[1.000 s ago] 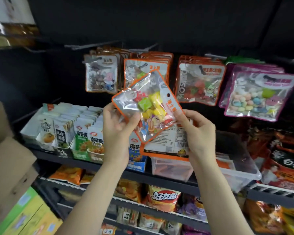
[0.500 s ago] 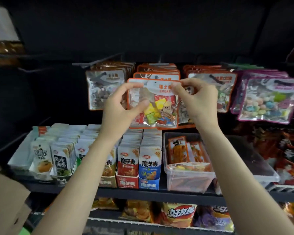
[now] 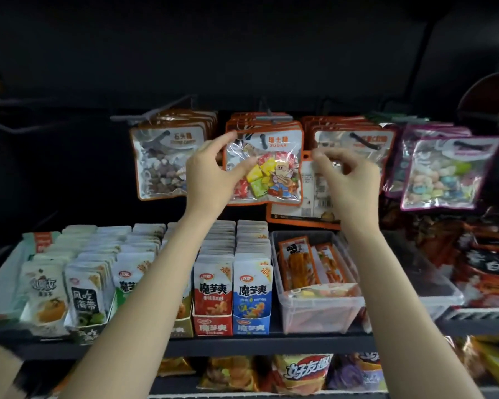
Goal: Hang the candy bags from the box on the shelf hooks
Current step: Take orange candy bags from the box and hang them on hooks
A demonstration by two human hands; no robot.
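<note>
the left hand (image 3: 211,180) is gripping the front candy bag (image 3: 267,168) by its left edge: the index finger is reaching to the top left corner, the thumb is pressing across the clear front near the coloured sweets. the bag is hanging upright at the front of the middle stack, its hang hole sitting on the shelf hook (image 3: 264,139), orange border facing out.

the right hand (image 3: 349,180) is hovering just beside the bag's right edge with fingers loosely curled, holding nothing; contact with the bag cannot be confirmed. behind this hand an orange-edged pack (image 3: 303,208) is showing its printed back, lower than the hung row.

neighbouring stacks are hanging either side: stone-candy bags (image 3: 164,162) to the left, purple-edged bags (image 3: 444,174) to the right. the clear tub (image 3: 323,309) is sitting on the shelf (image 3: 271,345) below.
</note>
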